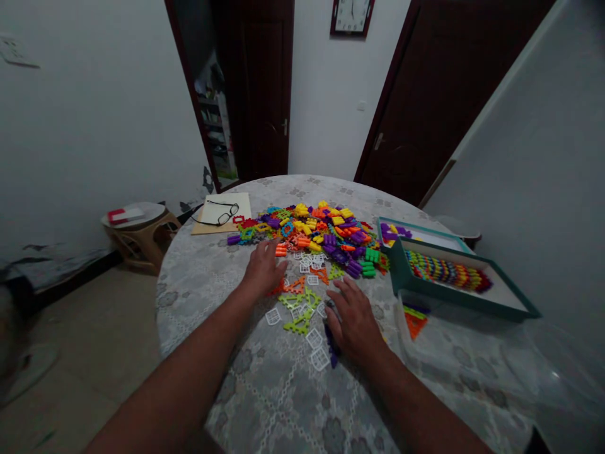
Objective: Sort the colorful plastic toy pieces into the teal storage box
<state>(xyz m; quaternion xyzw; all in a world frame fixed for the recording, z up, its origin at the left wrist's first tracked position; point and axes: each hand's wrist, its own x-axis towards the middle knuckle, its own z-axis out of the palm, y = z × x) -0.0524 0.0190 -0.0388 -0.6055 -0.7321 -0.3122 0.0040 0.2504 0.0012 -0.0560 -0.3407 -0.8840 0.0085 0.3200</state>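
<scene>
Plastic building pieces [321,236], too many to count, heap on the table [203,284]. We see one pair of glasses [222,214] at left, then our left hand [263,268] and right hand [352,321], both flat, fingers loose, gripping nothing, then two teal boxes [444,295].

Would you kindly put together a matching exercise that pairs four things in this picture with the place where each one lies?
Things:
1. glasses
2. teal box
3. left hand
4. right hand

Places:
A. on the right side of the table, holding rows of coloured pieces
B. flat over a purple piece, beside white grid tiles
C. on a pale sheet at the far left
D. at the near edge of the big pile

Pairs: 1-C, 2-A, 3-D, 4-B
</scene>
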